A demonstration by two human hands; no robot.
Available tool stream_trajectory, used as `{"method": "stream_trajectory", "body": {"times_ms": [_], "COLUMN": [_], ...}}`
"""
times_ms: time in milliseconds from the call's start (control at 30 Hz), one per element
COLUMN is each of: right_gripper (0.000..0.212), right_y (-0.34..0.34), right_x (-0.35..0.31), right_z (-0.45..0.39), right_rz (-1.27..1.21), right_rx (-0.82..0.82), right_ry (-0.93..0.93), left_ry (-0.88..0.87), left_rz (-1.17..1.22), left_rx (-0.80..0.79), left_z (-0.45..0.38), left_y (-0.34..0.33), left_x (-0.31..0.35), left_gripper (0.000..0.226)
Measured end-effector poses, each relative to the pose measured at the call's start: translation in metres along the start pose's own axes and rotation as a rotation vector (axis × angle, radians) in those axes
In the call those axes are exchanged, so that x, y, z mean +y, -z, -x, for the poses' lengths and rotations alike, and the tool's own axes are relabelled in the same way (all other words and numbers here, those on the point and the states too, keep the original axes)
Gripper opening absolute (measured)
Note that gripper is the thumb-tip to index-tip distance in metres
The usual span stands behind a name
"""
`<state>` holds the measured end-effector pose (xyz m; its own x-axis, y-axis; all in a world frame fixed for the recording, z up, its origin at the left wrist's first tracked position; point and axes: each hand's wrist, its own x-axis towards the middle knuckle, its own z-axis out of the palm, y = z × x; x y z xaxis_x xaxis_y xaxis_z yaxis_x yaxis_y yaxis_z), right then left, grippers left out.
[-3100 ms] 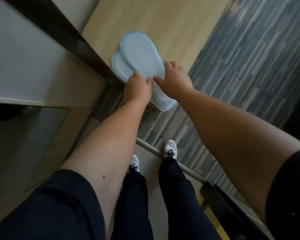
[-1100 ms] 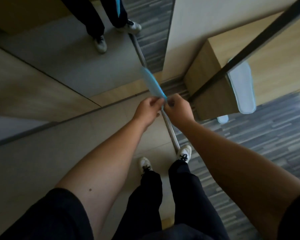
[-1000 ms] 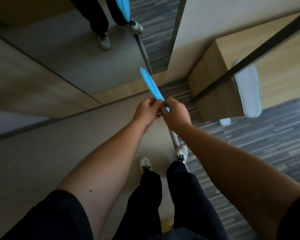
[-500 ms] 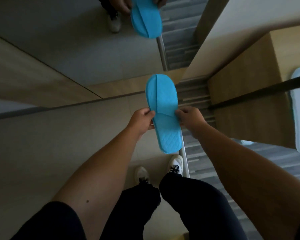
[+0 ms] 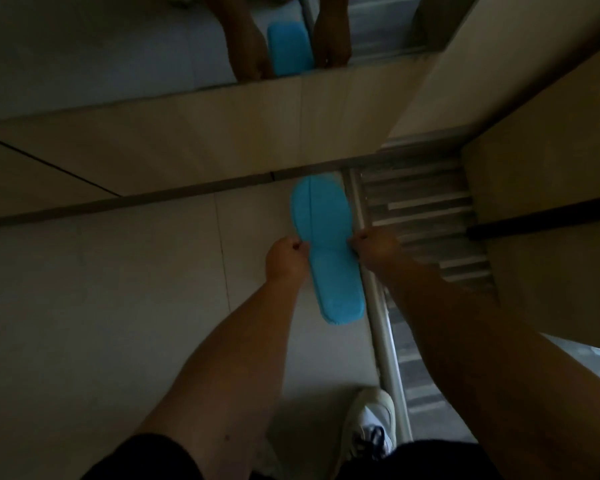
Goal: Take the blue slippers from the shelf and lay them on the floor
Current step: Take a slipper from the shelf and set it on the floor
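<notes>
While both hands pinch it at mid-length, the blue slipper (image 5: 323, 251) sits low over the pale floor tile (image 5: 118, 289), toe toward the skirting board (image 5: 153, 199), heel back toward the person, upper side up. Left hand (image 5: 286, 259) has fingers curled tight onto the left edge; right hand (image 5: 374, 249) same on the right edge, so both are closed on the slipper. Can't tell whether the sole is touching the tile or just above it; no clear shadow gap in this dim light. Versus half a second ago: the slipper has dropped from about waist level to near the floor, the camera has tipped down, and the view has darkened, so the person is bending. A second ago it was edge-on and pressed flat between the fingers; now it's turned face up. Only one blue shape is visible, so I can't tell if the pair is stacked or if this is a single slipper. The metal threshold strip (image 5: 378, 306) runs just beside its right edge, striped grey flooring (image 5: 420, 209) beyond. The mirror (image 5: 153, 39) above the skirting reflects slipper and forearms. A white sneaker (image 5: 371, 420) is near the bottom. My read: set-down is nearly done, release next.
</notes>
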<state>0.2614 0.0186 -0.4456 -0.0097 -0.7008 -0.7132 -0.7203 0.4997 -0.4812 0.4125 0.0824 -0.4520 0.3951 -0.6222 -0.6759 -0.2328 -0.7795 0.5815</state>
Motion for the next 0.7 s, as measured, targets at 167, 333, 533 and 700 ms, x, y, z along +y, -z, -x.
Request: {"method": "stream_trajectory", "body": {"times_ms": [167,333,533,700], "right_gripper": [0.030,0.031,0.030,0.031], "right_y": [-0.019,-0.028,-0.036,-0.033], "right_x": [0.016,0.017,0.015,0.014], "right_z": [-0.045,-0.066,-0.080,-0.077], "right_rz": [0.040,0.098,0.137,0.178], "right_rx": [0.052,0.064,0.145,0.170], "right_ry": [-0.010,-0.056,-0.062,-0.059], "left_ry": [-0.035,-0.059,-0.053,-0.059], "left_rz": [-0.007,-0.074,-0.117,-0.142], "left_rx": [0.005,0.014,0.001,0.002], "left_z": [-0.038,-0.066,-0.082,-0.085], "left_y": [-0.023,-0.033,-0.039,-0.042], "left_x": [-0.013,-0.020,-0.016,-0.015], "left_gripper": [0.027,0.026,0.029,0.029]}}
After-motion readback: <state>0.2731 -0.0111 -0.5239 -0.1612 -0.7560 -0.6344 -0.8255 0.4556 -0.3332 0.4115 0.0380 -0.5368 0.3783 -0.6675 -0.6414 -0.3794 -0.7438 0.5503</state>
